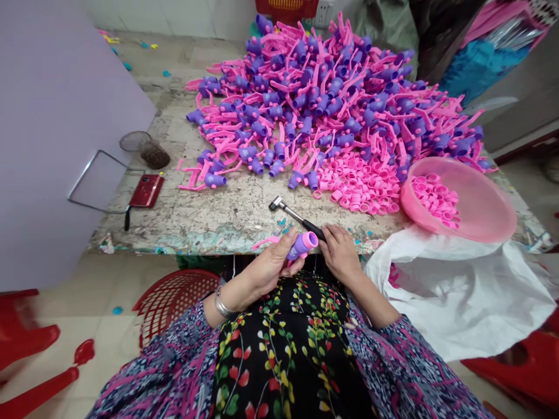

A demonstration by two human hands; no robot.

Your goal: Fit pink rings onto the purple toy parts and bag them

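The purple-and-pink piece (299,248) pokes rightward from the left grip (274,260).

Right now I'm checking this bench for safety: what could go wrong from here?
The left hand holds a purple-and-pink piece close to the hammer that the right hand grips; a careless stroke might hit the left. The pink bowl, near the front edge of the table, could spill its rings if knocked. The heap of parts might slide onto the loose rings beside it.

L hand (274,263) holds purple/pink pc (299,248), R hand (342,252) on hammer (309,226).
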